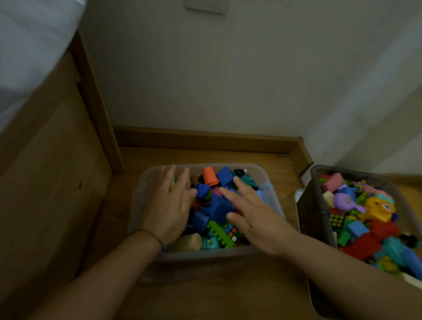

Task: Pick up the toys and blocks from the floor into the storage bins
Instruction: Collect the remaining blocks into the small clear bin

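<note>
Left hand (169, 206) and right hand (255, 220) spread flat over bright blocks (219, 207) (clear bin (213, 254)).

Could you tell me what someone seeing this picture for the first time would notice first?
Probably the left hand and right hand, both spread flat over the clear bin heaped with bright blocks, mid-frame on the wooden floor. A second bin, equally full, stands to its right, a yellow toy on top.

The right bin (308, 212) runs off the right edge; the socket (206, 4) is cut by the top edge. The left hand (169, 206) covers the left side of the clear bin (213, 255).
</note>
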